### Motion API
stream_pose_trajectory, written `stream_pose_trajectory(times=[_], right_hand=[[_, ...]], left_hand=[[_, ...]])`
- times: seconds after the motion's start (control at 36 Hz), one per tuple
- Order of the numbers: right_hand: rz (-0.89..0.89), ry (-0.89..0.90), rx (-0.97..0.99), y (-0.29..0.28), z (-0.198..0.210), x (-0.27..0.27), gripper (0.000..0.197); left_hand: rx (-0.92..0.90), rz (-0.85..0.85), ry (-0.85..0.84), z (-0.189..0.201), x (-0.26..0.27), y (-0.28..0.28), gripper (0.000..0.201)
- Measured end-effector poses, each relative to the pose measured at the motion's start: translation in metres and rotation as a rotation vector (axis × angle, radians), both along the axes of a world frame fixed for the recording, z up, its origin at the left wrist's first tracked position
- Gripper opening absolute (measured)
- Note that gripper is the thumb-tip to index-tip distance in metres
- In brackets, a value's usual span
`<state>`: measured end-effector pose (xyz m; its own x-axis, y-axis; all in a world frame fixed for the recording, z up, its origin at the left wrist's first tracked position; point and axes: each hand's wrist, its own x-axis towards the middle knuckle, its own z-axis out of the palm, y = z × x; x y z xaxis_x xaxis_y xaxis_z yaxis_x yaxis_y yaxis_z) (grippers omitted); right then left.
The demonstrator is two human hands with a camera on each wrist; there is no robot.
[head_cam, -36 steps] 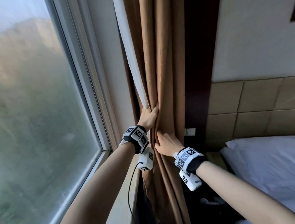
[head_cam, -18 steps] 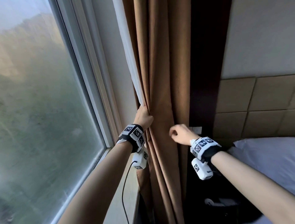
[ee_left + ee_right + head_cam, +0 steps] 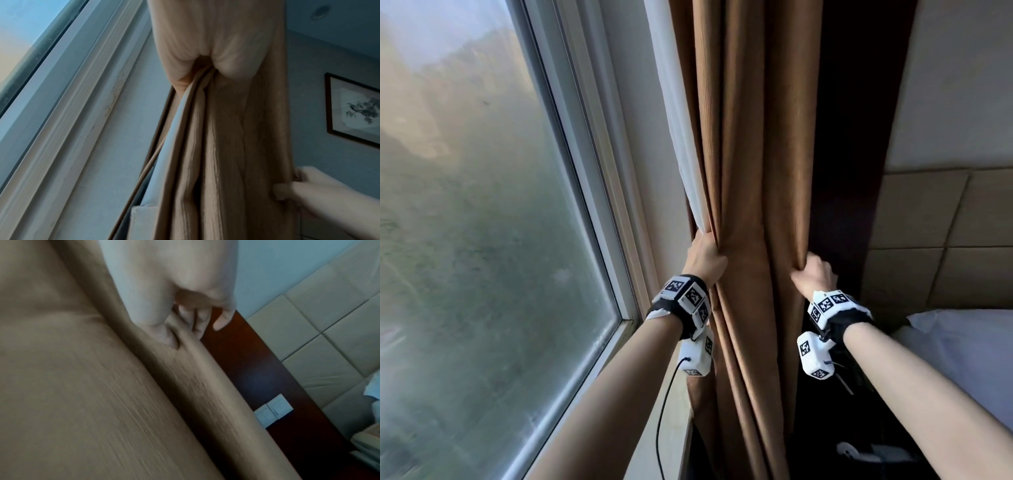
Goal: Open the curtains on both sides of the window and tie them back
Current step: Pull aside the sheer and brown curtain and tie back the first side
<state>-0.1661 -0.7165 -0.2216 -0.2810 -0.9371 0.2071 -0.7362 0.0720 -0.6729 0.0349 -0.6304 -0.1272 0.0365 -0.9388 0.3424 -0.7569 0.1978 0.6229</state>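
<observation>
A brown curtain (image 3: 750, 171) with a white lining (image 3: 678, 120) hangs gathered beside the window. My left hand (image 3: 705, 257) grips the curtain's left folds and the lining's edge; in the left wrist view the bunched curtain (image 3: 222, 146) runs out of my fist. My right hand (image 3: 813, 274) grips the curtain's right edge, with the fingers curled round a fold of the curtain (image 3: 102, 394) in the right wrist view. That right hand (image 3: 320, 193) also shows at the curtain's edge in the left wrist view.
A large window (image 3: 482, 222) with a white frame fills the left. A dark wooden panel (image 3: 852, 137) stands behind the curtain, with white wall switches (image 3: 273, 408) on it. A padded headboard (image 3: 945, 233) and a white bed (image 3: 969, 359) lie at right. A framed picture (image 3: 355, 110) hangs on the wall.
My right hand left the curtain's middle folds, swung right with curled fingers, and now grips the curtain's right edge. The left hand kept its grip and the view shifted left.
</observation>
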Motion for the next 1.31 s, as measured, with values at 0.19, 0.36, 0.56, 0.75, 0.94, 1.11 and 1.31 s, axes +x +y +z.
stream_pose_trajectory(times=[0.19, 0.36, 0.56, 0.75, 0.94, 1.11, 1.31], right_hand=[[0.015, 0.143, -0.063, 0.055, -0.008, -0.028, 0.038], [0.062, 0.362, -0.132, 0.114, -0.011, -0.03, 0.063], [0.248, 0.512, -0.277, 0.158, -0.016, 0.038, 0.062], [0.299, 0.544, -0.246, 0.143, -0.004, 0.093, 0.061], [0.38, 0.551, -0.109, 0.124, 0.007, 0.112, 0.032], [0.53, 0.54, -0.12, 0.118, 0.002, 0.117, 0.054], [0.595, 0.156, -0.115, 0.086, -0.002, 0.082, 0.053]], left_hand=[[0.026, 0.083, 0.026, 0.003, 0.0, 0.001, 0.042], [0.035, 0.092, 0.031, 0.001, -0.005, -0.003, 0.047], [0.038, 0.048, 0.064, 0.003, -0.018, 0.004, 0.045], [0.104, -0.049, 0.212, 0.006, -0.018, 0.012, 0.049], [0.101, -0.145, 0.354, 0.0, -0.01, 0.009, 0.097], [0.004, -0.019, 0.211, 0.0, -0.006, -0.006, 0.034], [0.033, -0.021, 0.177, -0.003, 0.005, -0.024, 0.033]])
